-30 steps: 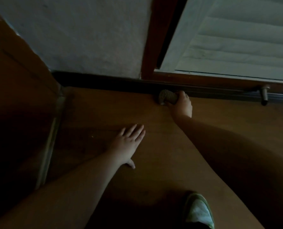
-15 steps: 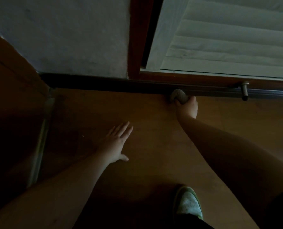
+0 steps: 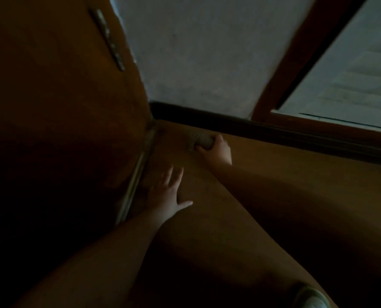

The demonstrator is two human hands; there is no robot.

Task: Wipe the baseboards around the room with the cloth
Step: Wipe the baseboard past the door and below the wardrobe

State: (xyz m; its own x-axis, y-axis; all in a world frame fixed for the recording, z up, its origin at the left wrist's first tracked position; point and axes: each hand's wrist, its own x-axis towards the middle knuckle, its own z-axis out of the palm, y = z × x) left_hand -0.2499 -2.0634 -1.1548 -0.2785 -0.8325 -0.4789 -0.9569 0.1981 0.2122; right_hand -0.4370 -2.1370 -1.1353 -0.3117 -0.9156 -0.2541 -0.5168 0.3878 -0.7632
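A shoe [image 3: 311,298] sits at the lower edge. The left hand [image 3: 166,193] lies flat on the floor [image 3: 274,185], fingers spread. Beyond it, the right hand [image 3: 217,150] grips the bunched cloth [image 3: 200,138], held against the dark baseboard [image 3: 207,120] near the corner, below the wall [image 3: 196,52].

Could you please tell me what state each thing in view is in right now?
cloth: bunched up, held against the baseboard near the corner
right hand: grips the cloth
left hand: flat on the floor, fingers spread
baseboard: dark, touched by the cloth
shoe: on the floor, partly out of view
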